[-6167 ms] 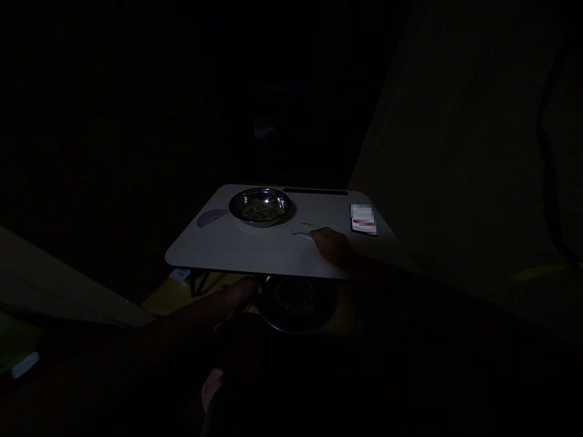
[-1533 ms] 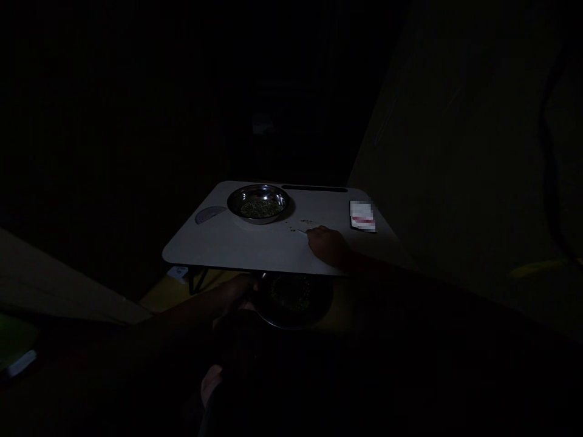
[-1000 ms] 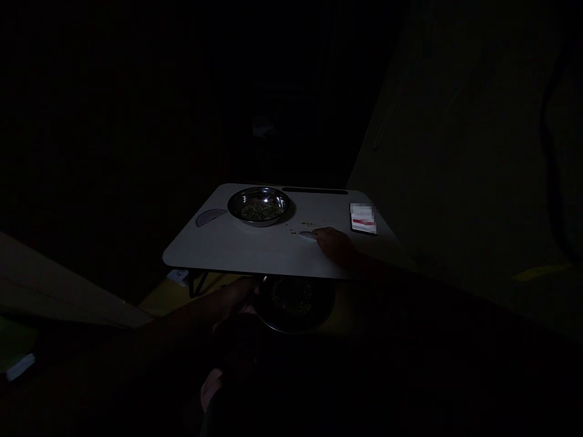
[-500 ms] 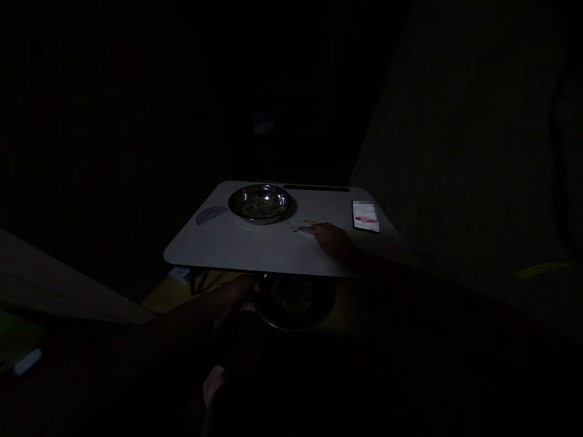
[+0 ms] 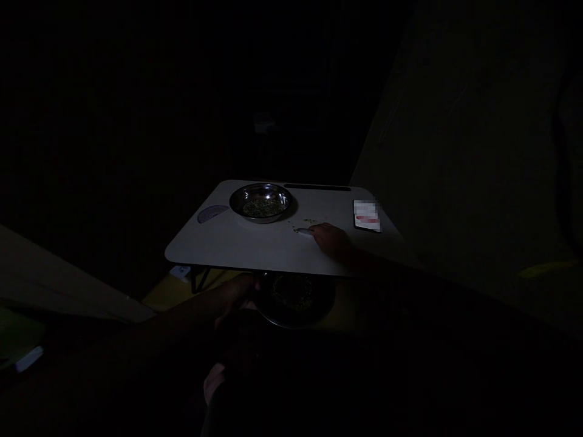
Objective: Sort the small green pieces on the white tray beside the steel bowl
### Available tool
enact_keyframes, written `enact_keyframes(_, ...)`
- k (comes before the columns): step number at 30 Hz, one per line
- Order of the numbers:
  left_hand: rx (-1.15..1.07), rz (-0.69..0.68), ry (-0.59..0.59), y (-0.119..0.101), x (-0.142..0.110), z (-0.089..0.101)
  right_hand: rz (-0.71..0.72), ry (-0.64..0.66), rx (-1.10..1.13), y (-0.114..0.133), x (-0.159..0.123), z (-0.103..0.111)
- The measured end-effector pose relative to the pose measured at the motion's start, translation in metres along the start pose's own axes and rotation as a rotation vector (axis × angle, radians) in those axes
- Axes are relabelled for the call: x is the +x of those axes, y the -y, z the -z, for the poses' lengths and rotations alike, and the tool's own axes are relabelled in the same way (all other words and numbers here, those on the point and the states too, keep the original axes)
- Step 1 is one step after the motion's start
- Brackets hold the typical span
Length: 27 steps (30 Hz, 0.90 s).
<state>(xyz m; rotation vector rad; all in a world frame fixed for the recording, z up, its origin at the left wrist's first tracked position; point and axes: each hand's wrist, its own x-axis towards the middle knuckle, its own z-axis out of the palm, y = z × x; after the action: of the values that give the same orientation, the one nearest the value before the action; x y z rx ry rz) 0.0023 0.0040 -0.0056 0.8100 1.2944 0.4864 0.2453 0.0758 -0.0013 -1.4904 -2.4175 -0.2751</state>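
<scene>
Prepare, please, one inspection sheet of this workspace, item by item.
Surface: white table, small bits scattered near its middle.
Job's things: steel bowl with more bits inside, on the table; dark bowl, partly hidden by the table's front edge; thin light piece.
Clutter: lit phone, right; half-round flat item, left.
Hands: right hand holds the thin light piece; left hand grips the dark bowl's left side.
Cables: cord-like dark strip, far right; unclear.
Surroundings: very dim; wall at right.

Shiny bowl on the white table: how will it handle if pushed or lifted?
The shiny bowl looks like polished metal, so probably stiff and perhaps slippery. It's wide and shallow, with the bits lying low, so it would likely slide before tipping. Those look loose and might shift if it's tilted.
</scene>
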Motion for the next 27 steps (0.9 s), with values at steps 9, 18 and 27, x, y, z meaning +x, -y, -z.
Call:
enact_keyframes(9,-0.028,-0.021,0.012,-0.0024,-0.0032,-0.0023,0.021,-0.008,-0.023,0.0030,0.0028,0.0010)
enact_keyframes(18,-0.024,0.001,-0.003,-0.0014,-0.0011,-0.0002,0.061,-0.027,-0.014,0.0034,0.0068,-0.0035)
enact_keyframes(27,-0.003,-0.001,0.001,-0.0018,-0.0010,-0.0020,0.050,-0.022,-0.009,0.0033,0.0024,-0.0020)
